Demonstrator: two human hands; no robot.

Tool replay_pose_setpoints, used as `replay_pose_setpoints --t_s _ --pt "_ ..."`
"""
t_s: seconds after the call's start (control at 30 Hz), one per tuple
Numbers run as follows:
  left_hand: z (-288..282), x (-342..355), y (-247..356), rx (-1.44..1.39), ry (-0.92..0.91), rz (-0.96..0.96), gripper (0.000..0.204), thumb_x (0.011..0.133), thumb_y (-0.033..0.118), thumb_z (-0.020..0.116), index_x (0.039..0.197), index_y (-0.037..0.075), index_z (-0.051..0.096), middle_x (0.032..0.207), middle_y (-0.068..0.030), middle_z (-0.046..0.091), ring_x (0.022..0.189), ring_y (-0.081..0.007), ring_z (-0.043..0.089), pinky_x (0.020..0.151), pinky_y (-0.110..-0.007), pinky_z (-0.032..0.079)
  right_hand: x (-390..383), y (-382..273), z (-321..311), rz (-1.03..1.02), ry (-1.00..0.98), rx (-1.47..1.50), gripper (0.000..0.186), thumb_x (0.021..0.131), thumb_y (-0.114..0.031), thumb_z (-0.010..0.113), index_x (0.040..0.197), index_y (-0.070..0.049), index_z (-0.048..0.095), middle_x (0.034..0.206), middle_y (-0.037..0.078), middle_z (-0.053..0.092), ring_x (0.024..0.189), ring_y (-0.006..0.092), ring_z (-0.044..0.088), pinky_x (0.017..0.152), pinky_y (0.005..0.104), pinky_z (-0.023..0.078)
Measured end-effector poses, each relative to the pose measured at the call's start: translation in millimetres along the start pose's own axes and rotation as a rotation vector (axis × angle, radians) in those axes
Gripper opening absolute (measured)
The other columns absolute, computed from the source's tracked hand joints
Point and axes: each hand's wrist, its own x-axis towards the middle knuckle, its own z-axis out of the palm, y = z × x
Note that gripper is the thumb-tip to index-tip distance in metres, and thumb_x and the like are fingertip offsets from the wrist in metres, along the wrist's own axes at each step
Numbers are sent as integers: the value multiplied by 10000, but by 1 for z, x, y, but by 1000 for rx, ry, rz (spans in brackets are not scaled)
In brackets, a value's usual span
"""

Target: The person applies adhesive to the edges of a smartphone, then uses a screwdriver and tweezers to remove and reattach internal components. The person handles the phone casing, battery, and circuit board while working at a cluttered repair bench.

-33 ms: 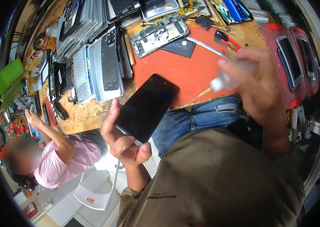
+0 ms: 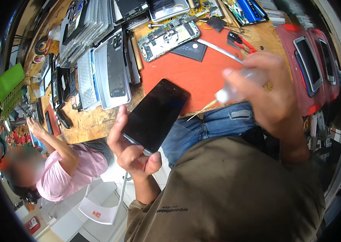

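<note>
My left hand (image 2: 134,155) grasps a black smartphone (image 2: 156,115), its dark glass facing up and tilted, thumb at the lower end and fingers along the left edge; I have it raised in front of the workbench's near edge, above my jeans (image 2: 223,123). My right hand (image 2: 273,94), partly blurred, is wrapped around a translucent squeeze bottle (image 2: 257,76). Its white collar (image 2: 222,96) and thin yellowish nozzle (image 2: 202,110) slant down to the left, the tip apart from the phone and to its right. Beyond, an orange-red mat (image 2: 158,74) covers part of the bench (image 2: 85,125). A stripped phone frame (image 2: 168,39) lies at the mat's far side, just beside a black battery (image 2: 190,50), with red-handled pliers (image 2: 245,43) farther right. To my left, a white tray (image 2: 127,97) holds a dark phone housing (image 2: 116,70), and a co-worker in a pink shirt (image 2: 77,167) sits nearby.
</note>
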Motion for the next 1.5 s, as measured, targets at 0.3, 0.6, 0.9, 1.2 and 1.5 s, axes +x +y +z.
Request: replay_pose_setpoints --t_s 0.3,0.6,0.9,1.2,1.5 --pt "-2 11 9 82 -99 31 439 963 425 782 944 82 507 1445 -317 499 1389 -605 517 1169 -683 433 34 -29 12 -183 103 -65 410 728 -121 814 1138 -94 805 1126 93 607 1044 301 648 835 405 565" --pt "4 16 8 37 -65 16 463 970 407 780 918 53 485 1428 -341 500 1389 -593 525 1164 -669 442 37 -23 12 -283 183 -172 389 700 -122 821 1088 -89 804 1047 85 637 986 288 657 754 380 569" --pt "4 27 12 92 -85 7 465 982 424 771 975 52 493 1419 -347 529 1359 -552 570 1151 -614 456 41 -22 11 -288 247 -155 343 692 -139 813 1032 -90 801 990 78 636 939 266 656 706 354 555" --pt "7 36 13 110 -80 -26 515 1014 477 722 997 44 443 1427 -371 543 1352 -512 584 1149 -586 450 43 -18 16 -280 323 -143 343 684 -144 812 1025 -105 804 974 63 637 923 253 662 667 339 541" --pt "15 47 15 6 -40 -95 447 971 373 765 912 43 469 1411 -347 538 1367 -515 566 1157 -570 411 23 10 -7 -66 123 -64 450 718 -98 812 1167 -92 776 1078 79 667 1046 298 650 915 448 506"
